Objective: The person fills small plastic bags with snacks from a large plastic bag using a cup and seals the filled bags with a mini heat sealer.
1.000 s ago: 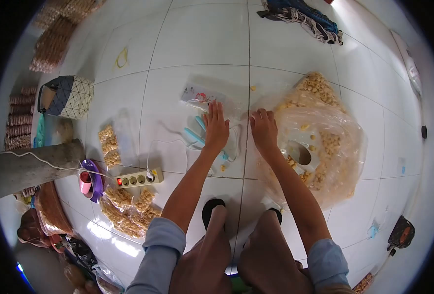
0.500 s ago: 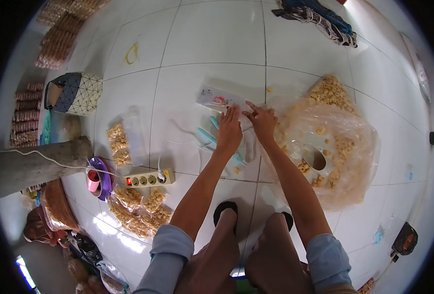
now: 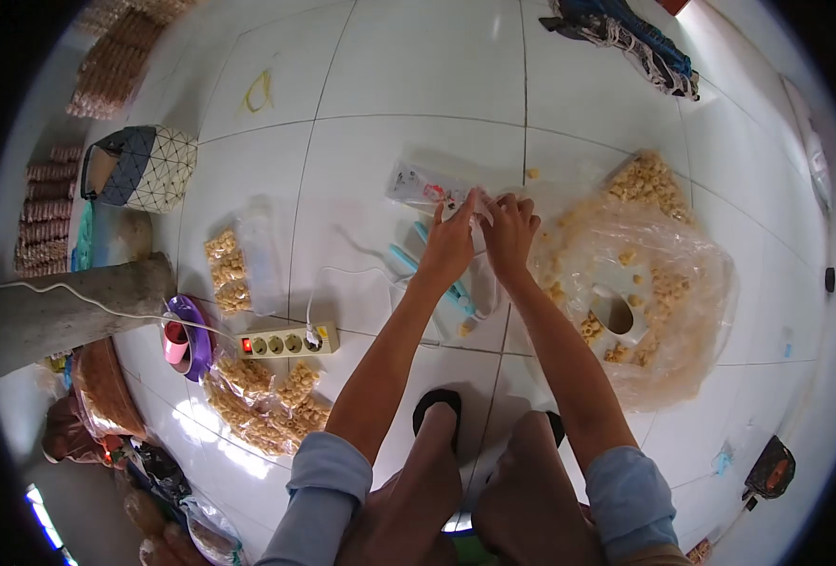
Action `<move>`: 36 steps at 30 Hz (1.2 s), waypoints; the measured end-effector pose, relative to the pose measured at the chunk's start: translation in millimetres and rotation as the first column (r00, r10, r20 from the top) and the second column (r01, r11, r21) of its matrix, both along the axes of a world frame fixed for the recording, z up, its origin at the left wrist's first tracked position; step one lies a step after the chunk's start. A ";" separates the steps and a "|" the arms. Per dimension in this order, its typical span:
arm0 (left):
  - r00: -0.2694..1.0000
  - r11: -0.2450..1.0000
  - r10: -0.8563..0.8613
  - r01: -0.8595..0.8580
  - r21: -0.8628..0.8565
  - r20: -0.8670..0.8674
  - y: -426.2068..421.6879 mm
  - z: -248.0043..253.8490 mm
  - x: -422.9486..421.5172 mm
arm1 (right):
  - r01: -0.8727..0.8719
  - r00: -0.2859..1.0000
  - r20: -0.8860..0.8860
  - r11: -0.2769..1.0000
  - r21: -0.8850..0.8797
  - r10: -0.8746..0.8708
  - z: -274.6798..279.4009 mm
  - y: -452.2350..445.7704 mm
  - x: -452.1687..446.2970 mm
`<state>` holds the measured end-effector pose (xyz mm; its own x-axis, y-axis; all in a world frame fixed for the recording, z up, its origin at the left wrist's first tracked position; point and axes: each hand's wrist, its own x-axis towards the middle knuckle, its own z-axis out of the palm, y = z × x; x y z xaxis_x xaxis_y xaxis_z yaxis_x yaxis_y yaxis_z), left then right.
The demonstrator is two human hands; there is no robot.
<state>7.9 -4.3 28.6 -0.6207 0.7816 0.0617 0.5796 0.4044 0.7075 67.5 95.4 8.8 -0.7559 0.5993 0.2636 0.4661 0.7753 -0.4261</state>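
A clear plastic bag (image 3: 418, 183) with red and dark print lies on the white tiled floor in front of me. My left hand (image 3: 448, 247) is at its right end, index finger extended and fingertips pinched on the plastic. Beside it my right hand (image 3: 509, 234) has thumb and fingertips closed on the same end. Below my hands lies a turquoise hair straightener (image 3: 407, 258) with a white cord, partly hidden by my left forearm. Right of my hands spreads a large clear plastic sack (image 3: 701, 321) of curled yellow snacks (image 3: 648, 183), with a white scoop-like container (image 3: 633, 326) in it.
Filled snack packs (image 3: 265, 415) lie at left, near a power strip (image 3: 288, 341) and a purple basin (image 3: 190, 309). Another filled pack (image 3: 227, 272) lies above them. A patterned bag (image 3: 154, 170) stands farther left by a post (image 3: 107, 291). Dark cloth (image 3: 626, 42) lies at upper right.
My fingers have gone from lying over the bag's right end to pinching it, with the hands closer together. The bag's right end is lifted slightly. The view has shifted a little.
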 end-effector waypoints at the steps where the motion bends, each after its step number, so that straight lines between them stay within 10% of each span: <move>1: 0.999 0.999 -0.001 0.003 -0.048 0.047 -0.8 3.9 -1.1 | 0.000 1.000 -0.006 1.000 0.001 0.000 -0.7 -0.6 -1.8; 17: 0.976 0.936 0.077 -0.141 -0.323 -0.205 10.8 3.7 34.2 | 0.148 0.948 -0.245 0.964 -0.219 -0.201 101.4 38.1 74.5; 19: 0.929 0.955 0.277 -0.238 -0.179 0.243 19.7 42.4 41.4 | 0.145 0.911 -0.333 0.945 -0.294 -0.243 142.0 46.3 92.6; 21: 0.865 0.973 0.122 -0.201 0.113 0.486 25.0 75.2 46.4 | -0.006 0.847 -0.482 0.904 -0.427 -0.222 179.8 47.5 108.9; 23: 0.533 0.949 -0.184 -0.123 0.291 0.826 30.4 150.2 58.5 | -0.039 0.822 -0.539 0.925 -0.379 -0.186 214.6 42.7 124.6; 30: 0.720 0.732 -0.247 -0.300 0.611 0.649 36.5 293.1 90.1 | -0.173 0.854 -0.521 0.932 -0.319 -0.019 308.1 26.4 180.5; 36: 0.945 0.835 -0.079 -0.112 0.538 0.319 12.9 351.2 136.0 | -0.148 0.839 -0.540 0.984 -0.100 0.072 374.5 8.7 214.4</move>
